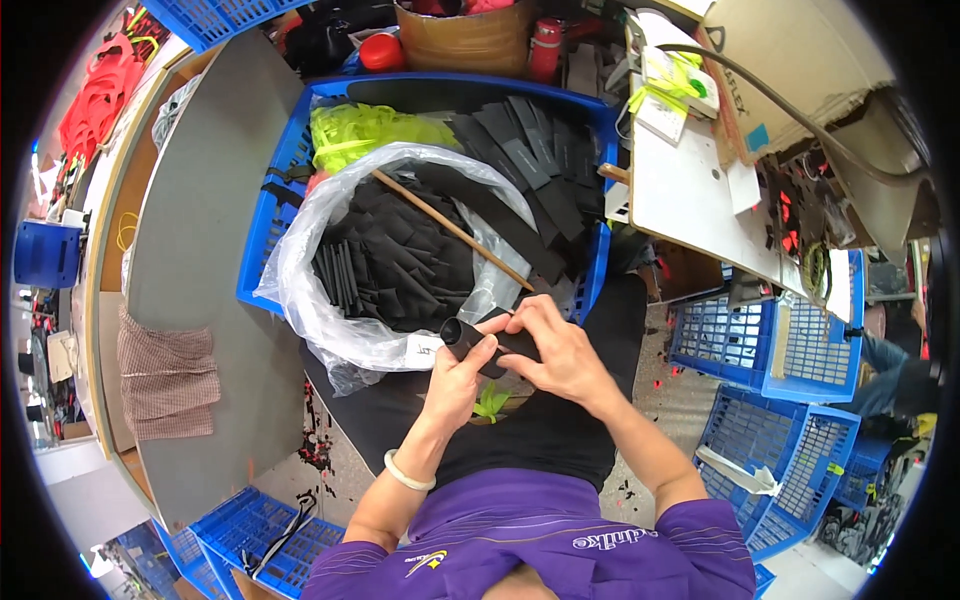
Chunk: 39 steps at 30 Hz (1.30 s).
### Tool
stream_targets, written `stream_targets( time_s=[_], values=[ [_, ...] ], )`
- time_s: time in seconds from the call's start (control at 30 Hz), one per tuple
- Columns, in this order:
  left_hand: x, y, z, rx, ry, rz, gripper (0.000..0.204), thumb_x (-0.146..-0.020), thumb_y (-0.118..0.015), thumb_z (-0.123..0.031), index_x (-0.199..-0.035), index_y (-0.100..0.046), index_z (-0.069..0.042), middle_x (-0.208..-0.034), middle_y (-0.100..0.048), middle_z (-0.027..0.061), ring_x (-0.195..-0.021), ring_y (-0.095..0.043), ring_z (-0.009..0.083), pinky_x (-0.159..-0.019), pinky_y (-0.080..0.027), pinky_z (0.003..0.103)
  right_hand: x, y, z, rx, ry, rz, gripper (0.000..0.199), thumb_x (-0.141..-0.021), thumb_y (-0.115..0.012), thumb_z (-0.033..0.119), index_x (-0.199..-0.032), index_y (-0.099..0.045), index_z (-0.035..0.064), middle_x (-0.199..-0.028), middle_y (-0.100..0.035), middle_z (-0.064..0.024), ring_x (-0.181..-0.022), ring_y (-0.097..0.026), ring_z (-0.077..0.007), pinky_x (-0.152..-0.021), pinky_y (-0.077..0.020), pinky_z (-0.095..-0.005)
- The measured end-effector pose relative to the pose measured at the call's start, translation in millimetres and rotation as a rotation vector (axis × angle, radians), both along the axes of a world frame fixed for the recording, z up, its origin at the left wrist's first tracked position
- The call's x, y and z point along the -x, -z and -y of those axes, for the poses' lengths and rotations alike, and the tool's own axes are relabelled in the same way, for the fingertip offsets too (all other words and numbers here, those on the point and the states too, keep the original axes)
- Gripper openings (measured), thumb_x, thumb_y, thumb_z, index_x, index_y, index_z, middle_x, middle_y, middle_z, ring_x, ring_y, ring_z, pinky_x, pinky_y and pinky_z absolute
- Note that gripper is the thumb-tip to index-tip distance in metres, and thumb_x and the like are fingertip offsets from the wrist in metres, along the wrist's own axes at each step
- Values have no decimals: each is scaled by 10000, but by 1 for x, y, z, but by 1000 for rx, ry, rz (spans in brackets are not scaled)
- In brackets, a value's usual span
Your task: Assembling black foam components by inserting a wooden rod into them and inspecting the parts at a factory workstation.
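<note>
Above my lap, my left hand [458, 380] grips a small black fabric tube [457, 336], whose round open end faces up and to the left. My right hand [562, 352] is closed at the tube's other end, thumb and fingers pinching the black fabric. Just beyond both hands, a clear plastic bag [300, 283] holds a heap of black fabric pieces [405, 255], some standing in a row at its left side. A thin wooden stick [440, 221] lies slantwise over the bag, its near end close to my right fingers. The bag rests in a blue plastic crate [262, 235].
Flat black strips [535, 150] and a bundle of yellow-green material [370, 135] lie in the crate behind the bag. A grey board [215, 230] with a checked cloth [168, 380] stands left. At right are a white tabletop [690, 180] and blue baskets [720, 345].
</note>
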<state>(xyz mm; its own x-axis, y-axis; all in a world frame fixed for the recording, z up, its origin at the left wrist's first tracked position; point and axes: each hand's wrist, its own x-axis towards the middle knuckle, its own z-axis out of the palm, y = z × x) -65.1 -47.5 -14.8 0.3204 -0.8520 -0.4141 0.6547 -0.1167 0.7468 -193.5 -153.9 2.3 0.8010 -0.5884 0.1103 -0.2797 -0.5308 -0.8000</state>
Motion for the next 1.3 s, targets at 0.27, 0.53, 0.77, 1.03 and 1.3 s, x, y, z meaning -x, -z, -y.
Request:
stream_targets(
  time_s=[0.27,0.53,0.77,1.03,1.3],
  values=[
    [-7,1,-24,-135,61,52,292,-894,-538,-92,-1163,-568,18,-887,-620,71,-787,-589,129,-707,-479,254,10,23,-35,6,114,66,329,-713,-734,214,-933,-548,54,-920,-533,-99,-777,-599,-318,-625,-486,-377],
    [-6,-12,-9,-48,104,-42,289,-884,-530,-76,-1093,-554,123,-999,-626,186,-848,-643,237,-814,-513,356,9,22,-33,-343,294,304,104,-715,-686,84,-796,-666,21,-900,-612,-103,-751,-641,-235,-655,-499,-295],
    [-26,-6,-1,40,-232,-696,206,-928,-510,-152,-857,-542,39,-1151,-522,321,-1145,-508,378,-893,-490,454,8,-7,-39,-130,363,394,62,-712,-685,-12,-756,-643,-20,-819,-611,-85,-672,-608,-168,-596,-480,-265],
    [-22,1,1,-24,-380,-859,156,-875,-593,-77,-797,-513,31,-1112,-531,330,-1130,-516,380,-945,-482,454,-11,-4,-52,197,364,377,104,-674,-706,-34,-745,-636,-5,-784,-595,-73,-647,-599,-180,-558,-478,-264],
    [-15,8,0,14,-398,-728,132,-878,-578,-66,-828,-500,28,-1100,-545,308,-1074,-558,372,-939,-482,445,-16,-6,-59,219,309,328,108,-655,-709,-25,-728,-634,-2,-768,-600,-76,-653,-614,-196,-555,-494,-286]
  ],
)
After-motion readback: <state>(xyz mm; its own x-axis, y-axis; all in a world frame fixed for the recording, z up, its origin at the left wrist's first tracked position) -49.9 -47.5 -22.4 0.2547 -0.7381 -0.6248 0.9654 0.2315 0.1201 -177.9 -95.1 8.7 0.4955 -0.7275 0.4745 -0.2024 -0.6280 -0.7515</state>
